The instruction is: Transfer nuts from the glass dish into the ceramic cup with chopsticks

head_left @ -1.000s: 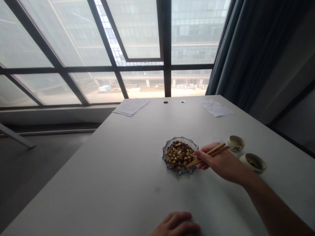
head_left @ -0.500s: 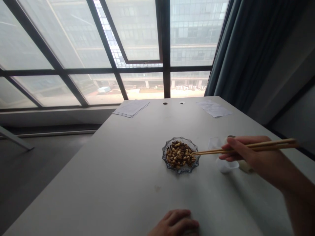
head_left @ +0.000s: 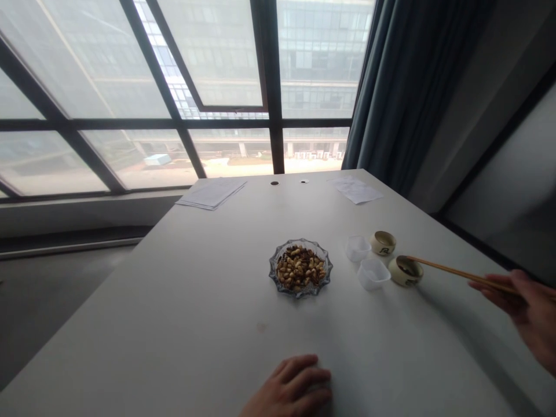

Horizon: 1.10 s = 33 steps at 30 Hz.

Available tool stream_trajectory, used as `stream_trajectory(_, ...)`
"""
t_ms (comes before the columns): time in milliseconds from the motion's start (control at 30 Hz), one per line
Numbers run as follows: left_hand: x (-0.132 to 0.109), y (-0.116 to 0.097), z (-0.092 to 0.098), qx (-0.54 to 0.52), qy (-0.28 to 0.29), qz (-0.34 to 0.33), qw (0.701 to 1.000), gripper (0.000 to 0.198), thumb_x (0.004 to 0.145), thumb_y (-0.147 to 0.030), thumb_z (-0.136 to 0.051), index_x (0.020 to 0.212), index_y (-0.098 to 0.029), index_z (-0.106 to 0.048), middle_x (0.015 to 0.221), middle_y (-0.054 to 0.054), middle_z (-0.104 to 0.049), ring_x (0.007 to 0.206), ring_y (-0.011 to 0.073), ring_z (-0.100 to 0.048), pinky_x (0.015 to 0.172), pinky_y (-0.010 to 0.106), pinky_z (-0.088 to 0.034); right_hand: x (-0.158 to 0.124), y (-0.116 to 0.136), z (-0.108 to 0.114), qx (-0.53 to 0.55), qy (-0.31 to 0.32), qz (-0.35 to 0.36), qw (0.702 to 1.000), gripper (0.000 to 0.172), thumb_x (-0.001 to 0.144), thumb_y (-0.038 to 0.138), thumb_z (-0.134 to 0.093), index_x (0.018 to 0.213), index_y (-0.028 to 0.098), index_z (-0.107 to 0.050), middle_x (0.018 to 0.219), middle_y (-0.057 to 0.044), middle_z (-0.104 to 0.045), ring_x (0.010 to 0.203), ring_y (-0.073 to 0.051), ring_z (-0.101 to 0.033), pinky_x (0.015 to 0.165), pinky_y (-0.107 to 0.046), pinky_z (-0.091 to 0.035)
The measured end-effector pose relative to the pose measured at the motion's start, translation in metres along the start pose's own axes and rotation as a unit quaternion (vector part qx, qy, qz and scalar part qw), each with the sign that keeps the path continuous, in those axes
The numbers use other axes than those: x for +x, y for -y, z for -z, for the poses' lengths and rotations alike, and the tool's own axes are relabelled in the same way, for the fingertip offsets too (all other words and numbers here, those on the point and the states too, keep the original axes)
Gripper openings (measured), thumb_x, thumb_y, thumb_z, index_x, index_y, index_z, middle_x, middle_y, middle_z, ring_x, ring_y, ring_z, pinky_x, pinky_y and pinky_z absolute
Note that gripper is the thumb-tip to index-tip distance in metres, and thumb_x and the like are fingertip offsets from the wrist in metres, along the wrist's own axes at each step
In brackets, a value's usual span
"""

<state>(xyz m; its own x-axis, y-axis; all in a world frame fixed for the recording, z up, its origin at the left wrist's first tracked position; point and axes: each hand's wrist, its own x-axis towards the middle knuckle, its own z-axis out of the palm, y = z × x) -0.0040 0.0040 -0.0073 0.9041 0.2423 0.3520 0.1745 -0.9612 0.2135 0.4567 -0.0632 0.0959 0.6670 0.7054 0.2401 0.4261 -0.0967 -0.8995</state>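
Observation:
My right hand (head_left: pixel 523 315), at the right edge, grips a pair of chopsticks (head_left: pixel 460 270). Their tips reach the mouth of the nearer cream ceramic cup (head_left: pixel 403 278), which has dark contents; whether a morsel is between the tips I cannot tell. Behind it stands a second cream cup (head_left: pixel 384 250) with a dark mark. Two clear plastic cups (head_left: pixel 373 282) (head_left: pixel 358 255) sit just left of them. A scalloped glass dish (head_left: pixel 300 293) holds unshelled-looking nuts and dark seeds (head_left: pixel 300 267). At the bottom, my left hand (head_left: pixel 293 387) rests on the table, fingers loosely bent, holding nothing visible.
The white table (head_left: pixel 182 324) runs up to large windows. Papers lie at its far left (head_left: pixel 212 194) and a few sheets (head_left: pixel 356 190) at its far right. Two cable holes (head_left: pixel 274 183) are near the far edge. A dark curtain (head_left: pixel 386 92) hangs on the right.
My right hand has carried the chopsticks from the glass dish to the right, over the nearer cream cup. The view has turned slightly right; both cream cups now show fully. My left hand stays on the table.

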Motion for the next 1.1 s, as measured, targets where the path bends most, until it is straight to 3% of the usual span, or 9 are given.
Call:
stream_trajectory(100, -0.001, 0.001, -0.002, -0.002, -0.001, -0.005, 1.000, 0.025, 0.104, -0.032, -0.057, 0.126, -0.021, -0.061, 0.132, 0.005, -0.068, 0.134, 0.0197, -0.053, 0.112, 0.028, -0.045, -0.016, 0.005, -0.012, 0.136, -0.049, -0.110, 0.983, 0.021, 0.089, 0.047, -0.069, 0.074, 0.032, -0.074, 0.083, -0.012, -0.074, 0.084, -0.029, -0.078, 0.086, -0.035, -0.063)
stream_trajectory(167, -0.002, 0.002, -0.003, -0.001, -0.005, -0.004, 1.000, 0.025, 0.104, -0.032, -0.058, 0.127, -0.022, -0.061, 0.131, 0.006, -0.069, 0.133, 0.0198, -0.054, 0.112, 0.028, -0.046, -0.019, 0.002, -0.015, 0.148, -0.040, -0.133, 0.979, 0.021, 0.089, 0.044, -0.071, 0.072, 0.033, -0.075, 0.083, -0.011, -0.074, 0.084, -0.030, -0.078, 0.083, -0.036, -0.064)
stream_trajectory(367, 0.000, 0.001, 0.000, -0.008, -0.004, -0.004, 1.000, 0.023, 0.106, -0.030, -0.054, 0.126, -0.022, -0.061, 0.131, 0.006, -0.069, 0.133, 0.0203, -0.054, 0.111, 0.029, -0.047, -0.019, -0.007, -0.003, 0.134, -0.048, -0.143, 0.979, 0.020, 0.089, 0.042, -0.072, 0.072, 0.033, -0.076, 0.086, -0.013, -0.074, 0.084, -0.029, -0.078, 0.084, -0.037, -0.064)
stream_trajectory(567, 0.001, 0.001, 0.001, -0.011, -0.009, -0.005, 1.000, 0.026, 0.103, -0.031, -0.060, 0.126, -0.021, -0.062, 0.130, 0.006, -0.069, 0.134, 0.0201, -0.053, 0.111, 0.028, -0.046, -0.023, 0.003, 0.002, 0.120, -0.089, -0.132, 0.980, 0.022, 0.089, 0.044, -0.071, 0.071, 0.031, -0.073, 0.080, -0.013, -0.072, 0.080, -0.030, -0.078, 0.080, -0.037, -0.065)
stream_trajectory(800, 0.001, 0.000, 0.001, -0.016, 0.007, 0.006, 1.000, 0.026, 0.103, -0.033, -0.059, 0.126, -0.022, -0.061, 0.132, 0.005, -0.069, 0.133, 0.0211, -0.054, 0.111, 0.030, -0.047, -0.023, 0.014, 0.001, 0.143, -0.090, -0.121, 0.978, 0.030, 0.092, 0.049, -0.067, 0.068, 0.033, -0.075, 0.078, -0.009, -0.072, 0.076, -0.025, -0.076, 0.088, -0.034, -0.062)
stream_trajectory(967, 0.002, -0.003, 0.003, -0.022, 0.004, 0.016, 1.000, 0.027, 0.101, -0.031, -0.062, 0.126, -0.023, -0.061, 0.131, 0.005, -0.069, 0.132, 0.0210, -0.056, 0.110, 0.030, -0.047, -0.034, 0.048, -0.030, 0.162, -0.050, -0.074, 0.983, 0.020, 0.090, 0.047, -0.071, 0.078, 0.032, -0.078, 0.082, -0.006, -0.076, 0.076, -0.024, -0.075, 0.088, -0.036, -0.061)
stream_trajectory(1100, 0.003, -0.003, 0.002, -0.023, -0.005, 0.014, 1.000, 0.028, 0.101, -0.036, -0.063, 0.126, -0.023, -0.060, 0.130, 0.005, -0.069, 0.131, 0.0205, -0.055, 0.111, 0.029, -0.046, -0.046, 0.083, -0.082, 0.117, 0.089, 0.027, 0.989, 0.027, 0.087, 0.049, -0.073, 0.092, 0.023, -0.078, 0.084, -0.009, -0.079, 0.075, -0.029, -0.076, 0.075, -0.045, -0.063)
